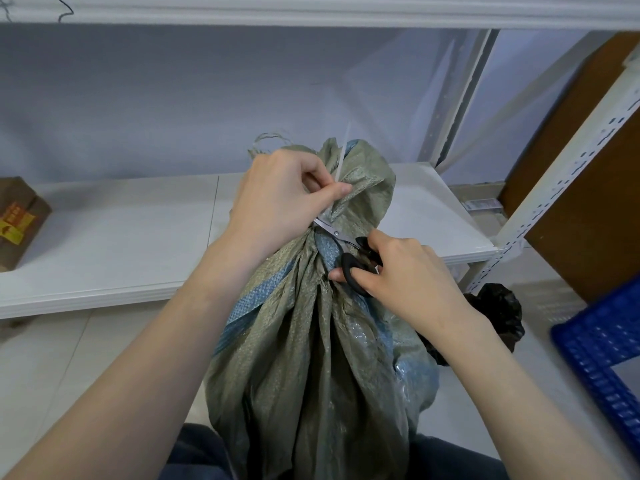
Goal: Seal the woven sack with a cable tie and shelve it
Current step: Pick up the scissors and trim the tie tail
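Observation:
A grey-green woven sack (311,358) with blue stripes stands on the floor between my knees, its neck gathered tight. A white cable tie (343,152) sticks up from the neck. My left hand (277,199) pinches the tie's tail between thumb and fingers, just above the neck. My right hand (398,278) grips black-handled scissors (349,252), fingers through the loops. The blades point left toward the base of the tie, partly hidden under my left hand.
A white shelf board (121,237) runs behind the sack, with a brown paper bag (17,223) at its left end. A perforated white upright (554,188) and brown board stand right. A black plastic bag (498,313) and blue crate (602,348) lie on the floor.

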### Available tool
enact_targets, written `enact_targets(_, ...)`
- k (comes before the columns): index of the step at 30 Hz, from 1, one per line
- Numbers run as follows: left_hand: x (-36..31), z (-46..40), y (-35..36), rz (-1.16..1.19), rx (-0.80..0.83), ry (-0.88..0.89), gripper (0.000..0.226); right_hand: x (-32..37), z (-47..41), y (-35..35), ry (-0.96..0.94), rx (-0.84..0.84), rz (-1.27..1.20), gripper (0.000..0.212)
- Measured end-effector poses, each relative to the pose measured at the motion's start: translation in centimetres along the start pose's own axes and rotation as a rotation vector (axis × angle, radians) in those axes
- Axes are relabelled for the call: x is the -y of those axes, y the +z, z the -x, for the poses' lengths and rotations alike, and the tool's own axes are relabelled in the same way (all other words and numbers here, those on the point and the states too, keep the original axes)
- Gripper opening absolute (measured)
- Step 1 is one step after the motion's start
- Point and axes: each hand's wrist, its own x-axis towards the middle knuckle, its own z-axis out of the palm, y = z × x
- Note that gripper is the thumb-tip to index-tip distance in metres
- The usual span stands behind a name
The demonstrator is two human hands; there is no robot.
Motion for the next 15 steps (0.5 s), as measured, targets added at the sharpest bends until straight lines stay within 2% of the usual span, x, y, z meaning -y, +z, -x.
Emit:
enact_targets(7,0.23,0.26,0.1,0.0,0.012,-0.005,0.023,0.0,-0.21,0.48,-0.034,-0.008,-0.019,0.056)
enact_targets(11,0.29,0.22,0.2,-0.029,0.0,-0.004,0.024,0.02,-0.35,0.48,-0.045,-0.026,-0.013,0.047)
enact_targets(15,0.09,0.33,0.13,-0.042,-0.014,0.006,0.024,0.41,-0.28,0.29,-0.051,-0.037,-0.01,0.053)
